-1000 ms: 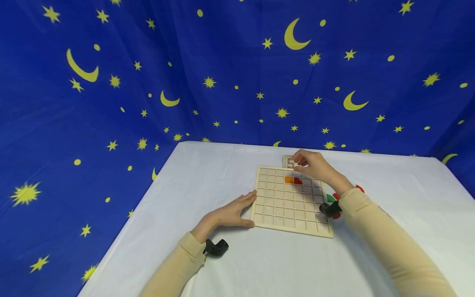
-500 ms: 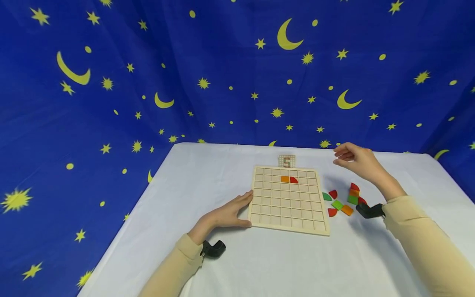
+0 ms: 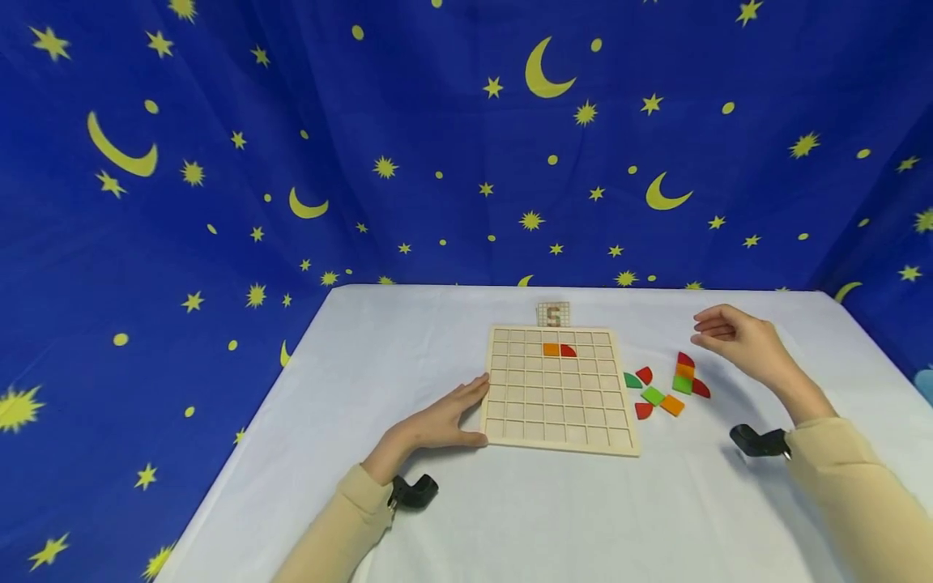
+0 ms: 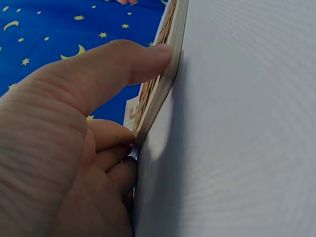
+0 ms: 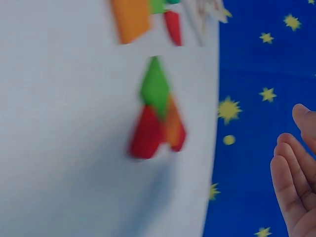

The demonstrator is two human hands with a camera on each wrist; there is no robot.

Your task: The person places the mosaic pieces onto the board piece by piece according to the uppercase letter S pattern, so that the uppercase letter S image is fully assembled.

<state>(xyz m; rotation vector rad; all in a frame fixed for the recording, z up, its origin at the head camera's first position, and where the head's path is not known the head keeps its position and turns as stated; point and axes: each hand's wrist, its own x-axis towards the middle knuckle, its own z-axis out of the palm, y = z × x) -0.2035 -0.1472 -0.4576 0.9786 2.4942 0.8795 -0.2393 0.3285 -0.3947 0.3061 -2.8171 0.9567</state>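
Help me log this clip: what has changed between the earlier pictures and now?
The right hand moved rightward, from over the grid board to near the loose pieces; no grasp or release shows. The left hand stayed at the board's left edge; the orange square and red quarter-circle kept their cells.

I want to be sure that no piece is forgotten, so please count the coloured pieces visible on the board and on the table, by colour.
Red pieces: 5
Orange pieces: 3
Light green pieces: 2
Dark green piece: 1
Total visible: 11
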